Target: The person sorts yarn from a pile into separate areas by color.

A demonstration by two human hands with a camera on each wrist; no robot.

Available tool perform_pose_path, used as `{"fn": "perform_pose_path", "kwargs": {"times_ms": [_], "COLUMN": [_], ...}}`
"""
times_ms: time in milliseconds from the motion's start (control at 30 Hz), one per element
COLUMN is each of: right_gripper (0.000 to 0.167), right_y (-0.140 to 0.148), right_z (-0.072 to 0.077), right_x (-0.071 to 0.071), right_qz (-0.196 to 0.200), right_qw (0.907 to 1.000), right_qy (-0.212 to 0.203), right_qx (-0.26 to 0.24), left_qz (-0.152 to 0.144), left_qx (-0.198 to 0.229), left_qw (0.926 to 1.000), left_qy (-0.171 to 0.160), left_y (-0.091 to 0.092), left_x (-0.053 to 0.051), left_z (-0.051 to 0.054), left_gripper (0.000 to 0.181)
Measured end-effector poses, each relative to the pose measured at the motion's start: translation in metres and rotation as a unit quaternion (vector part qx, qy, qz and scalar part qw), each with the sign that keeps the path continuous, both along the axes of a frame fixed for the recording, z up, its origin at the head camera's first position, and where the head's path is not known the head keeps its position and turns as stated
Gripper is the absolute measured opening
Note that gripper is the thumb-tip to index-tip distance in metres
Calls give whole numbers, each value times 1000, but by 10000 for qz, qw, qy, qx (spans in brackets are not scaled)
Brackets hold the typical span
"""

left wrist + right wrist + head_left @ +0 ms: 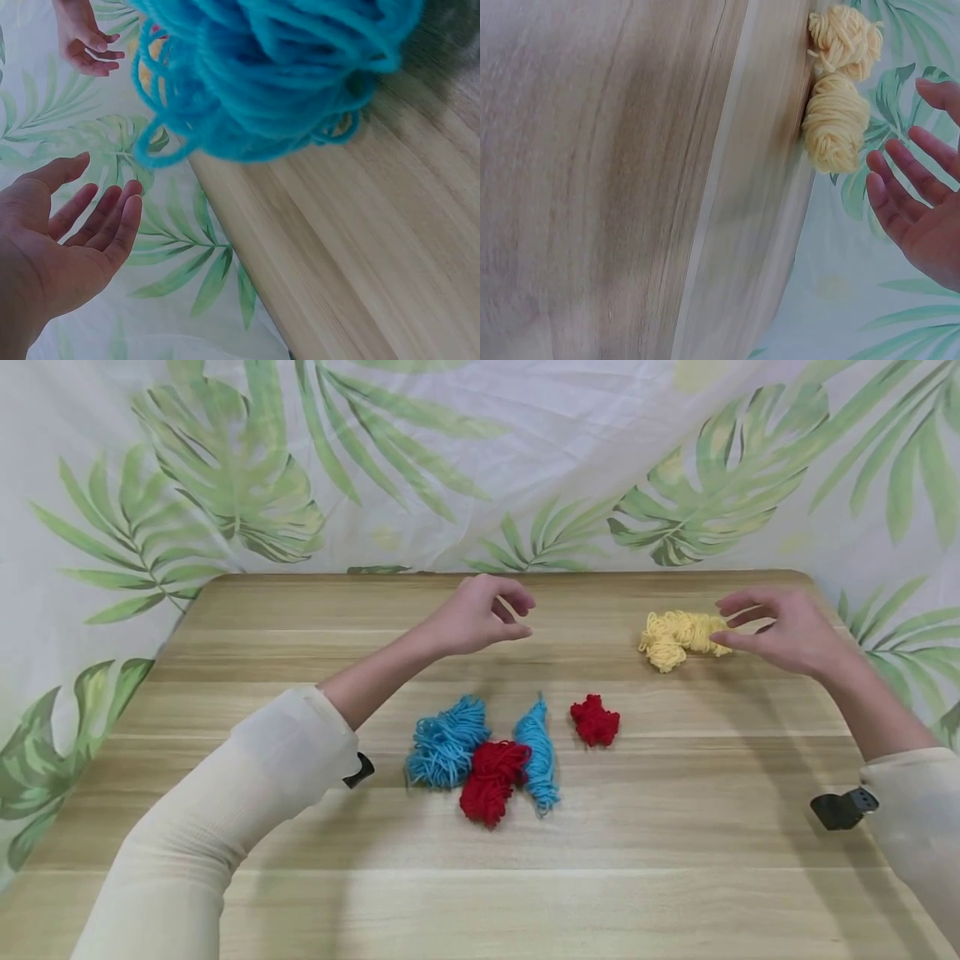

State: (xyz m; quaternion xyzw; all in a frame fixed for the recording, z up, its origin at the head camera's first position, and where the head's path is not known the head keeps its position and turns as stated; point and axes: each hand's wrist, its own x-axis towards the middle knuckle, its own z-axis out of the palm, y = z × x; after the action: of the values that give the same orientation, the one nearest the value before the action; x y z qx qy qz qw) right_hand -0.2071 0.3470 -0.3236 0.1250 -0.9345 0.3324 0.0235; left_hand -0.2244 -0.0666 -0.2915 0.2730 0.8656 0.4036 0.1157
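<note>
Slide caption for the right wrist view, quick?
The right hand hovers, holding nothing, near yellow yarn on a wooden table.

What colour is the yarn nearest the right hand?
Pale yellow. That yarn shows best in the right wrist view.

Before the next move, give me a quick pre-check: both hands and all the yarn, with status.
1. Left hand empty: ok, raised over the table, fingers relaxed.
2. Right hand empty: ok, beside the yellow yarn, not gripping it.
3. Yellow yarn apart from the other colours: ok.
4. Small red bundle standing apart: ok, a gap all round.
5. Large red bundle well separated from left blue bundle and right blue bundle: not ok, crowded between them.
6. Strands free of snags: cannot tell.
</note>
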Motion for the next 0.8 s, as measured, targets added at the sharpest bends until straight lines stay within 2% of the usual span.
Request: {"fn": "perform_pose_path", "kwargs": {"times_ms": [233, 367, 567, 800], "right_gripper": [40, 41, 42, 41], "right_y": [-10, -14, -22, -30], "right_z": [1, 1, 0, -3], "right_x": [5, 7, 11, 12], "right_qz": [45, 112, 183, 288], "right_qw": [9998, 9997, 9992, 9986], "right_qy": [-108, -182, -276, -311], "right_qx": [-183, -119, -202, -326], "left_qz": [9, -24, -240, -299], "left_qx": [29, 17, 45, 72], "left_qw": [10000, 10000, 9997, 9995], "left_qy": [10, -28, 37, 22], "left_y": [-5, -7, -9, -9], "left_x": [-1, 0, 1, 4], "left_z": [-2, -3, -11, -17], "left_gripper": [33, 32, 31, 30]}}
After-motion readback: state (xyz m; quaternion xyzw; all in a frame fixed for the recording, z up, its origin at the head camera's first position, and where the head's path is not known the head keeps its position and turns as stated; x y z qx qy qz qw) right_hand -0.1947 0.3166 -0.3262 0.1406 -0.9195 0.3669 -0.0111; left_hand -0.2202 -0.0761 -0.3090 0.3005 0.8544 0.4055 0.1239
